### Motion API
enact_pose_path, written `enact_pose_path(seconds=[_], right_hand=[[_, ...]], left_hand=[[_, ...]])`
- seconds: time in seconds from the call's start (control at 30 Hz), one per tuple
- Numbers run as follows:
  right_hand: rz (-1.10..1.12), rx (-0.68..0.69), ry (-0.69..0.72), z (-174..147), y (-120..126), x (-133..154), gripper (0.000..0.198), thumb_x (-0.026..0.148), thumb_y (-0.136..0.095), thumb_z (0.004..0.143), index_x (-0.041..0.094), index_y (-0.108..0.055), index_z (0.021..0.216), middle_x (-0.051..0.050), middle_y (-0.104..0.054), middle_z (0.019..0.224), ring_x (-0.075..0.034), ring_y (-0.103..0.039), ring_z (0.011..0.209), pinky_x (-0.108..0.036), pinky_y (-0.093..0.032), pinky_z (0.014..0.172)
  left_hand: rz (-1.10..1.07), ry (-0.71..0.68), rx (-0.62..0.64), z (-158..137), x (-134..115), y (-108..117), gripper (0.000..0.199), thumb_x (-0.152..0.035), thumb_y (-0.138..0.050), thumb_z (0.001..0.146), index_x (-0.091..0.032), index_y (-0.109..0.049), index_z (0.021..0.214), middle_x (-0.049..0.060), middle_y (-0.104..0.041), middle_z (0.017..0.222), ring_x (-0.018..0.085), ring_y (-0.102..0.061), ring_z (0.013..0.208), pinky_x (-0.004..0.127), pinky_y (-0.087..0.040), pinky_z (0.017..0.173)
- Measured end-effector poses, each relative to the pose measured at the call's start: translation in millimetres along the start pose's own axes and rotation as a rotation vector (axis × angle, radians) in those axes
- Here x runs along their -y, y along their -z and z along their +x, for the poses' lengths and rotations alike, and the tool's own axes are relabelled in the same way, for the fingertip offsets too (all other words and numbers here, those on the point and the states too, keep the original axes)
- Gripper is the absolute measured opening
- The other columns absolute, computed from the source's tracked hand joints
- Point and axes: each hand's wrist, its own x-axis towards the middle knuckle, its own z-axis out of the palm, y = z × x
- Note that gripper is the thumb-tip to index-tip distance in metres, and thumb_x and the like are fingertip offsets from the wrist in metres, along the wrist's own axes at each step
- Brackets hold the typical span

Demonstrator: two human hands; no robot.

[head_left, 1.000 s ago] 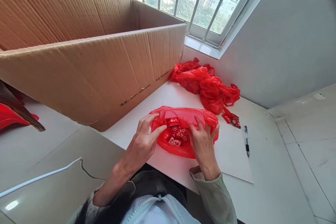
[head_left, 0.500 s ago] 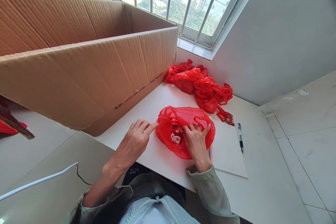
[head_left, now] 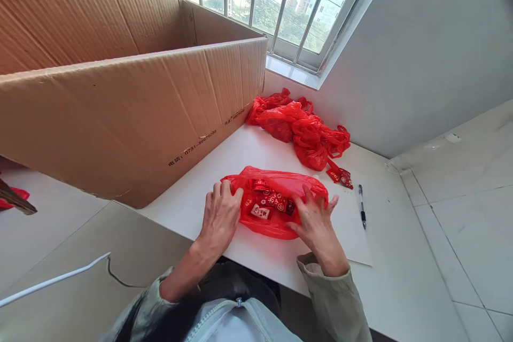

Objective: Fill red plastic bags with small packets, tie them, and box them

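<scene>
A thin red plastic bag [head_left: 276, 177] lies on the white table in front of me, its mouth spread wide. Inside it several small red packets [head_left: 274, 199] show, along with one pale label with red print [head_left: 260, 211]. My left hand [head_left: 222, 215] has its fingers curled over the bag's left edge, gripping the plastic. At the right side, my right hand [head_left: 316, 223] has spread fingers, the tips reaching into the bag's mouth and the thumb apart; it touches the bag without closing on it.
A large open cardboard box [head_left: 132, 123] stands at the left. Several tied red bags [head_left: 300, 125] lie against the wall, with a small red packet [head_left: 340, 177] before them. A pen [head_left: 362, 206] lies beside a white sheet [head_left: 352, 240]. A barred window [head_left: 272, 5] is behind.
My left hand has moved right and taken hold of the bag's left edge. My right hand has shifted right with fingers spread, and the bag's mouth is stretched wider, showing more packets.
</scene>
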Motion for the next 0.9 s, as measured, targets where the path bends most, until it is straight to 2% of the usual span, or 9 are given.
enact_pose_path(seconds=[0.13, 0.2, 0.3, 0.4, 0.53, 0.63, 0.7, 0.8, 0.9], right_hand=[[-0.01, -0.025, -0.06, -11, 4, -1, 0.064, 0.032, -0.063, 0.079, 0.02, -0.041, 0.138, -0.02, -0.044, 0.141, -0.039, -0.037, 0.131, -0.074, -0.004, 0.103], [-0.01, -0.041, -0.034, -12, 8, 2, 0.058, 0.03, -0.064, 0.079, 0.021, -0.048, 0.133, -0.019, -0.042, 0.144, -0.04, -0.037, 0.131, -0.073, -0.007, 0.103], [0.031, -0.02, 0.025, -9, 14, 9, 0.041, 0.025, -0.06, 0.082, 0.025, -0.058, 0.123, -0.013, -0.053, 0.135, -0.04, -0.038, 0.13, -0.072, -0.011, 0.103], [0.074, -0.006, 0.026, -3, 18, 22, 0.033, 0.018, -0.053, 0.088, 0.027, -0.062, 0.118, -0.008, -0.063, 0.123, -0.036, -0.042, 0.127, -0.071, -0.011, 0.104], [0.129, -0.033, 0.149, 2, 12, 44, 0.041, 0.015, -0.044, 0.094, 0.036, -0.056, 0.127, -0.005, -0.058, 0.131, -0.032, -0.034, 0.134, -0.069, -0.009, 0.108], [0.184, 0.002, 0.221, 5, 3, 53, 0.038, 0.021, -0.044, 0.096, 0.038, -0.053, 0.129, -0.004, -0.054, 0.134, -0.032, -0.028, 0.138, -0.071, -0.011, 0.107], [0.181, 0.035, 0.186, 8, -1, 52, 0.029, 0.024, -0.044, 0.097, 0.032, -0.059, 0.121, -0.007, -0.059, 0.126, -0.033, -0.033, 0.134, -0.072, -0.014, 0.105], [0.152, 0.067, 0.116, 15, 2, 48, 0.021, 0.026, -0.046, 0.095, 0.022, -0.065, 0.102, -0.011, -0.064, 0.113, -0.036, -0.041, 0.126, -0.068, -0.024, 0.102], [0.14, 0.037, 0.107, 28, 9, 48, 0.023, 0.024, -0.051, 0.091, 0.021, -0.061, 0.112, -0.013, -0.062, 0.119, -0.035, -0.042, 0.125, -0.061, -0.029, 0.1]], left_hand=[[-0.018, 0.026, 0.02, -7, 12, 3, 0.015, -0.002, -0.053, 0.079, -0.016, -0.057, 0.083, 0.009, -0.053, 0.092, 0.024, -0.054, 0.078, 0.035, -0.046, 0.066], [-0.1, 0.046, 0.02, -7, 15, 3, 0.011, -0.008, -0.056, 0.082, -0.018, -0.053, 0.078, 0.004, -0.052, 0.088, 0.018, -0.055, 0.07, 0.029, -0.045, 0.061], [-0.304, 0.086, -0.013, -4, 15, 1, 0.017, -0.02, -0.058, 0.086, -0.019, -0.046, 0.074, 0.0, -0.049, 0.083, 0.013, -0.05, 0.059, 0.026, -0.043, 0.056], [-0.458, 0.071, -0.072, 0, 13, -2, 0.014, -0.017, -0.051, 0.086, -0.021, -0.041, 0.076, -0.001, -0.048, 0.079, 0.014, -0.049, 0.059, 0.027, -0.044, 0.058], [-0.626, 0.096, -0.132, 0, 13, -2, 0.008, -0.016, -0.048, 0.086, -0.021, -0.044, 0.091, 0.0, -0.057, 0.085, 0.016, -0.057, 0.068, 0.028, -0.047, 0.064], [-0.742, 0.199, -0.09, -2, 18, 11, 0.016, -0.024, -0.053, 0.085, -0.021, -0.049, 0.1, 0.0, -0.062, 0.086, 0.016, -0.06, 0.065, 0.029, -0.05, 0.063], [-0.906, 0.261, -0.073, -3, 24, 26, 0.02, -0.032, -0.058, 0.085, -0.022, -0.051, 0.1, 0.0, -0.062, 0.084, 0.017, -0.062, 0.068, 0.028, -0.052, 0.062], [-1.164, 0.313, -0.106, -2, 31, 49, 0.029, -0.041, -0.065, 0.081, -0.021, -0.053, 0.098, 0.001, -0.062, 0.085, 0.018, -0.064, 0.075, 0.025, -0.055, 0.056], [-1.202, 0.298, -0.067, 0, 32, 63, 0.035, -0.043, -0.07, 0.079, -0.021, -0.054, 0.101, 0.001, -0.062, 0.084, 0.018, -0.063, 0.076, 0.025, -0.058, 0.057]])
